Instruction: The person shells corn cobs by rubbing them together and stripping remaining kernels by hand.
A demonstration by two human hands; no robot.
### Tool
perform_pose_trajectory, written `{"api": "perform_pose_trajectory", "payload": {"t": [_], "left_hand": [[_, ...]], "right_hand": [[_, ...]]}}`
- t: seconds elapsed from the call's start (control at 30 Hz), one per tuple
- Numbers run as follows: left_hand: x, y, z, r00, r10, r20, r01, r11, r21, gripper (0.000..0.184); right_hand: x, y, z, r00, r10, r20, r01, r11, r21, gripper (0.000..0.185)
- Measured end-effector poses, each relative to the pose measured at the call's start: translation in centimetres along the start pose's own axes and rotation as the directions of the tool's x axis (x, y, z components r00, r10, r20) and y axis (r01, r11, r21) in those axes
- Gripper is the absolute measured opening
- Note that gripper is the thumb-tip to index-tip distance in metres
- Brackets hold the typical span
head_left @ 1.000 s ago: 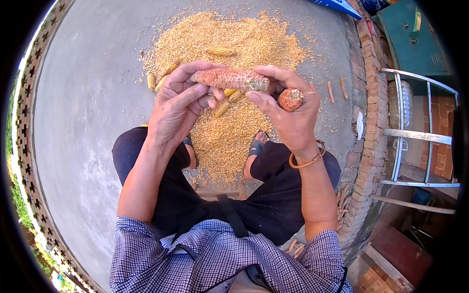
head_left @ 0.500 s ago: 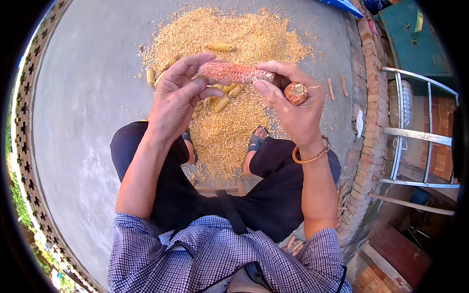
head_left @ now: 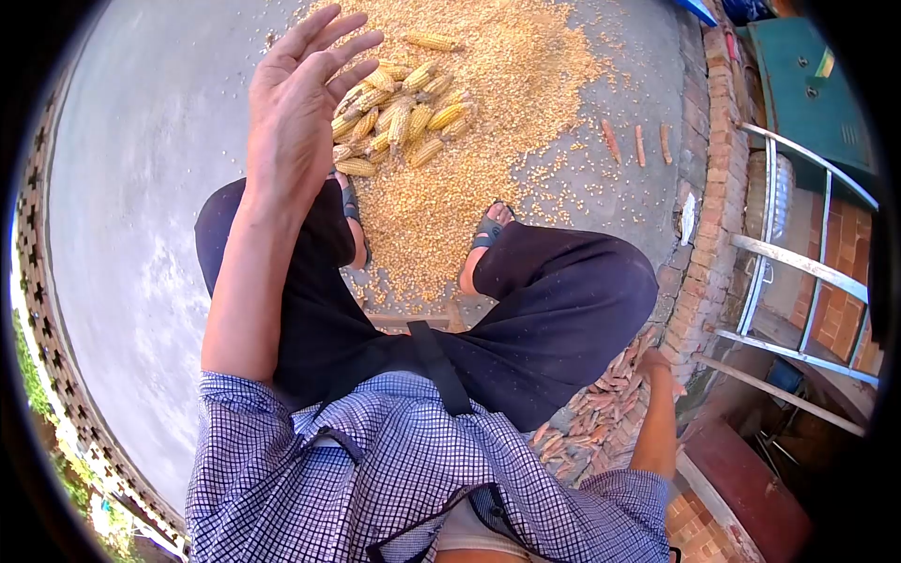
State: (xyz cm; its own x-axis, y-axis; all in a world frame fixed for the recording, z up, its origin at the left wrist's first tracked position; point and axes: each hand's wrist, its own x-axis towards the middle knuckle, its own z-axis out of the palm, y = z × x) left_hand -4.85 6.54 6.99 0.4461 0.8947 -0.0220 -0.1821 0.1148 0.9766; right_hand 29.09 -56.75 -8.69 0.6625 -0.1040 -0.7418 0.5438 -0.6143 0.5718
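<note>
My left hand (head_left: 298, 103) is raised with its fingers spread, and nothing is in it. Beyond it on the concrete lies a heap of yellow corn ears (head_left: 399, 117), surrounded by loose corn kernels (head_left: 526, 84). My right hand (head_left: 660, 363) reaches down to my right, beside the pile of bare reddish corn cobs (head_left: 605, 403). Its fingers are small and partly hidden at this distance, so whether it holds a cob cannot be seen.
A few bare cobs (head_left: 640, 144) lie right of the kernels. A low brick edging (head_left: 718, 178) runs along the right, with a white metal frame (head_left: 798, 258) and a green cabinet (head_left: 812, 94) beyond. My sandalled feet (head_left: 488, 230) stand among kernels.
My hands have parted from around the stripped cob. The right one dropped to the cob pile at my side; the left rose and spread. Another bare cob now lies right of the kernels.
</note>
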Motion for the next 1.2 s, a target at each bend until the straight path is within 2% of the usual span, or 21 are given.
{"api": "perform_pose_trajectory", "payload": {"t": [0.03,0.1,0.2,0.27,0.3,0.33,0.37,0.43,0.47,0.53,0.57,0.67,0.7,0.8,0.83,0.93,1.0,1.07,1.1,1.17,1.2], "left_hand": [[0.0,0.1,-0.1,1.0,0.003,0.002,-0.003,1.0,0.015,0.045],[0.0,0.1,-0.3,1.0,-0.002,-0.017,0.001,0.999,-0.04,0.045],[0.6,0.3,-0.9,0.999,0.026,-0.02,-0.028,0.997,-0.073,0.044],[1.0,0.5,-1.5,0.998,0.053,-0.037,-0.056,0.993,-0.102,0.043],[1.2,0.8,-1.9,0.997,0.062,-0.046,-0.065,0.995,-0.074,0.043],[1.5,1.1,-2.5,0.996,0.071,-0.061,-0.075,0.995,-0.066,0.043],[1.8,1.4,-3.1,0.994,0.079,-0.076,-0.083,0.995,-0.06,0.043],[2.5,1.9,-4.6,0.995,0.08,-0.054,-0.083,0.995,-0.054,0.044],[2.9,2.1,-5.4,0.997,0.081,-0.017,-0.081,0.996,-0.03,0.044],[3.9,2.5,-7.1,0.996,0.075,0.055,-0.076,0.997,0.016,0.045],[4.3,2.8,-8.0,0.988,0.075,0.134,-0.098,0.98,0.174,0.046],[6.0,2.2,-11.9,0.95,-0.085,0.3,-0.009,0.955,0.296,0.046],[6.3,1.0,-12.8,0.951,-0.121,0.284,0.024,0.947,0.321,0.043],[6.7,-6.5,-16.9,0.958,-0.228,0.176,0.119,0.871,0.476,0.039],[5.9,-9.2,-17.6,0.934,-0.304,0.186,0.183,0.857,0.482,0.036],[3.2,-21.0,-20.8,0.787,-0.581,0.209,0.421,0.753,0.506,0.032],[0.3,-26.6,-21.0,0.823,-0.504,0.26,0.226,0.712,0.665,0.031],[-3.5,-26.8,-16.0,0.951,-0.308,-0.018,0.214,0.615,0.759,0.031],[-4.7,-27.0,-14.5,0.972,-0.184,-0.149,0.228,0.561,0.796,0.031],[-4.5,-29.0,-16.2,0.999,-0.022,0.024,-0.01,0.499,0.867,0.03],[-4.1,-28.7,-16.4,0.996,-0.025,0.087,-0.061,0.524,0.849,0.03]], "right_hand": [[1.0,2.4,4.5,0.992,0.012,0.124,-0.008,0.999,-0.033,0.038],[1.4,5.3,11.6,0.998,0.048,-0.036,-0.044,0.994,0.101,0.035],[-2.4,2.5,8.3,0.935,0.129,-0.331,0.017,0.914,0.405,0.027],[0.9,0.9,5.6,0.869,0.165,-0.466,0.073,0.89,0.45,0.02],[-2.4,-2.4,0.0,0.726,0.187,-0.661,0.285,0.794,0.537,0.015],[-2.6,-3.7,-3.8,0.67,0.196,-0.716,0.321,0.794,0.517,0.013],[-4.9,-5.7,-8.7,0.533,0.185,-0.826,0.384,0.817,0.43,0.01],[-10.2,-9.5,-17.9,0.407,0.254,-0.877,0.548,0.701,0.457,0.018],[-11.3,-10.6,-21.0,0.303,0.229,-0.925,0.635,0.675,0.375,0.024],[-18.1,-14.6,-27.4,0.206,0.243,-0.948,0.759,0.572,0.312,0.027],[-21.2,-16.3,-29.6,0.16,0.223,-0.962,0.791,0.553,0.26,0.03],[-26.2,-21.4,-32.4,0.006,0.112,-0.994,0.856,0.514,0.064,0.036],[-26.8,-22.7,-32.8,-0.051,0.072,-0.996,0.867,0.498,-0.009,0.038],[-25.9,-26.2,-32.3,0.058,-0.093,-0.994,0.911,0.411,0.015,0.04],[-25.6,-26.1,-32.1,0.051,-0.203,-0.978,0.879,0.474,-0.052,0.036],[-24.0,-26.1,-31.8,0.12,-0.265,-0.957,0.904,0.428,-0.005,0.038],[-23.8,-26.2,-32.1,0.169,-0.298,-0.939,0.899,0.437,0.023,0.037],[-23.8,-26.5,-32.6,0.194,-0.296,-0.935,0.9,0.434,0.05,0.036],[-24.1,-26.6,-32.7,0.199,-0.287,-0.937,0.903,0.425,0.061,0.035],[-24.4,-26.8,-32.8,0.205,-0.276,-0.939,0.902,0.425,0.072,0.034],[-24.4,-26.8,-32.9,0.21,-0.272,-0.939,0.898,0.433,0.075,0.035]]}}
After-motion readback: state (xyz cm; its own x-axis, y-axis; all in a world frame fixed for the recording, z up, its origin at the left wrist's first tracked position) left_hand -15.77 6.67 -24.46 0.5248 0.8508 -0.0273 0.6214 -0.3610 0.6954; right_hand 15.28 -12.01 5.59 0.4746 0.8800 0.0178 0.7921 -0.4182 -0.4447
